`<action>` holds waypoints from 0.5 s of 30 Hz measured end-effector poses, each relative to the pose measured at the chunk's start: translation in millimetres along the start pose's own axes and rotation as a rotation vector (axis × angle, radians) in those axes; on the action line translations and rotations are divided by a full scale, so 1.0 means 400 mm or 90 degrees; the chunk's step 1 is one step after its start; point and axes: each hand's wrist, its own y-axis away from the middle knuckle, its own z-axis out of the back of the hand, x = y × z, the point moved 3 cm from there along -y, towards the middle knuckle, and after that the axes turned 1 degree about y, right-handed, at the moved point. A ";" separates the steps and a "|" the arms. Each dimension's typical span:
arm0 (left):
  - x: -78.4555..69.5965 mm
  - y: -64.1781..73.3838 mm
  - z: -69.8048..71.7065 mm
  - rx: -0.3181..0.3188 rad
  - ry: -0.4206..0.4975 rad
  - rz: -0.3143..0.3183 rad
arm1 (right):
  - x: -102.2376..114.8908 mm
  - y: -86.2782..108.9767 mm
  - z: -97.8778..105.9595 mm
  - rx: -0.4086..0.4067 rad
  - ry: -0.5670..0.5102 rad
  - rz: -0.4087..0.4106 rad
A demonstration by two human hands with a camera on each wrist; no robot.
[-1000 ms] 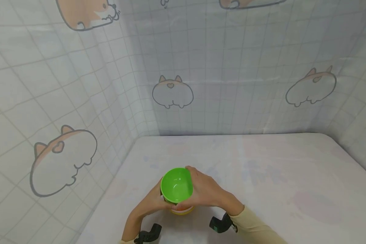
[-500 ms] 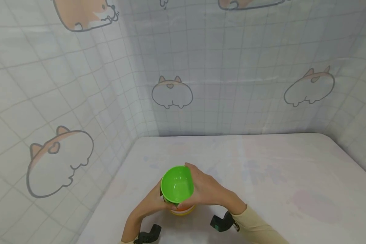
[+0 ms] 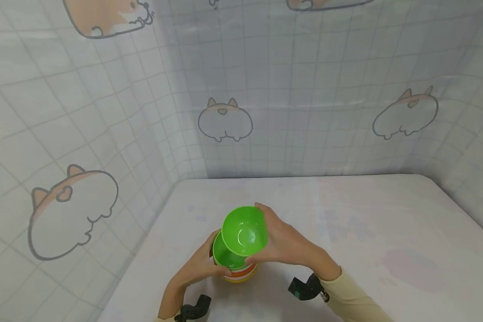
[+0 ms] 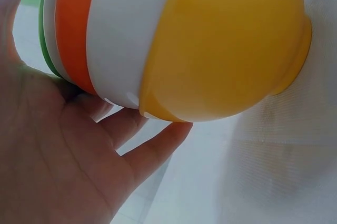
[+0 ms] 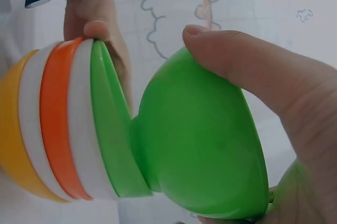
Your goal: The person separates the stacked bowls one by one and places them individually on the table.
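In the head view my right hand (image 3: 285, 241) holds a bright green bowl (image 3: 244, 230) by its right side, thumb near and fingers at the far rim. This bowl is tilted above a nested stack of bowls, and its foot sits just at the mouth of the stack's top green bowl (image 5: 113, 134). Below that come a white bowl, an orange bowl (image 5: 55, 119), another white bowl (image 4: 126, 34) and a yellow bowl (image 4: 226, 50) at the bottom, its foot on the table. My left hand (image 3: 203, 264) grips the stack's left side, thumb near the front rim.
A pale, faintly patterned cloth covers the table (image 3: 346, 268). Grid-printed curtains (image 3: 306, 89) with cartoon corgis hang at the back and both sides. The left curtain (image 3: 137, 188) stands closest to the stack. Dark wrist devices (image 3: 307, 287) sit on both wrists.
My right hand has lifted the upper green bowl out of the stack, up and to the right, so the second green bowl shows beneath it. My left hand has stayed on the stack.
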 end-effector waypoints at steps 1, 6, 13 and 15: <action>0.000 0.000 0.000 0.000 -0.001 0.001 | -0.002 0.003 0.006 -0.005 -0.008 0.001; -0.002 -0.001 -0.002 -0.008 -0.001 0.012 | -0.011 0.019 0.036 -0.032 -0.055 0.017; -0.001 0.000 -0.004 -0.019 -0.011 0.019 | -0.058 0.036 0.077 -0.068 -0.054 0.021; -0.001 -0.001 -0.005 -0.021 -0.018 0.020 | -0.081 0.048 0.090 -0.083 -0.034 0.007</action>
